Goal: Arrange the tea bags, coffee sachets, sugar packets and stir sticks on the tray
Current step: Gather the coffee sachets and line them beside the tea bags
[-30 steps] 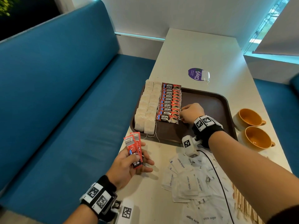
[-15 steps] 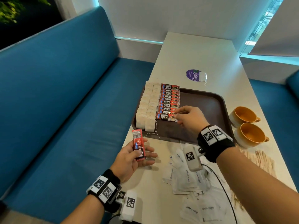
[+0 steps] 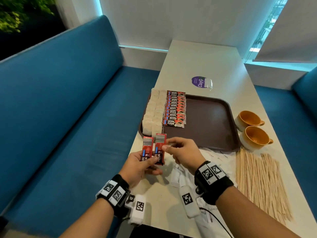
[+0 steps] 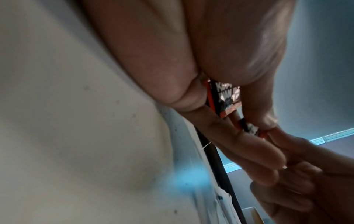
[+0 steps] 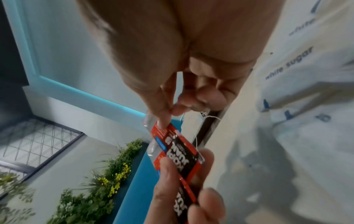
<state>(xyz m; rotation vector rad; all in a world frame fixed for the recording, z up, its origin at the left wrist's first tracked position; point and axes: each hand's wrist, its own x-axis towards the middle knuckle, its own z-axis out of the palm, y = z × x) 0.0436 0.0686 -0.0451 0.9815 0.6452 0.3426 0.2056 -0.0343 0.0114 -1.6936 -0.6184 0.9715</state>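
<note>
Sachets in hand: two red-and-black foil coffee sachets (image 3: 153, 149) stand upright, side by side, just off the near left corner of the tray, above the table edge.
Left hand: the left hand (image 3: 140, 166) grips the lower ends of both sachets between thumb and fingers.
Right hand: the right hand (image 3: 181, 152) pinches the upper part of the right-hand sachet between thumb and forefinger; the right wrist view shows the same pinch.
Tray: the dark brown rectangular plastic tray (image 3: 211, 121) lies on the pale table (image 3: 205, 62), long side toward the person.
Done, tea: two columns of pale paper tea bags (image 3: 154, 112) fill the tray's left edge; a string trails over the near rim.
Done, coffee: one overlapped column of matching coffee sachets (image 3: 175, 109) lies touching the tea bags on their right. The column stops short of the near rim, so the held pair likely completes it.
Left, sugar: the white paper sugar packets (image 3: 180, 177) lie in a loose heap on the table near the tray, partly under the right wrist. None is on the tray.
Left, sticks: the thin wooden stir sticks (image 3: 259, 182) lie spread on the table, right of the packets. None is on the tray.
Free tray area: the right-hand part is bare.
Progress estimate: roughly half; two of four kinds placed.
Nearby: two orange ceramic cups (image 3: 252, 129) stand just right of the tray.
</note>
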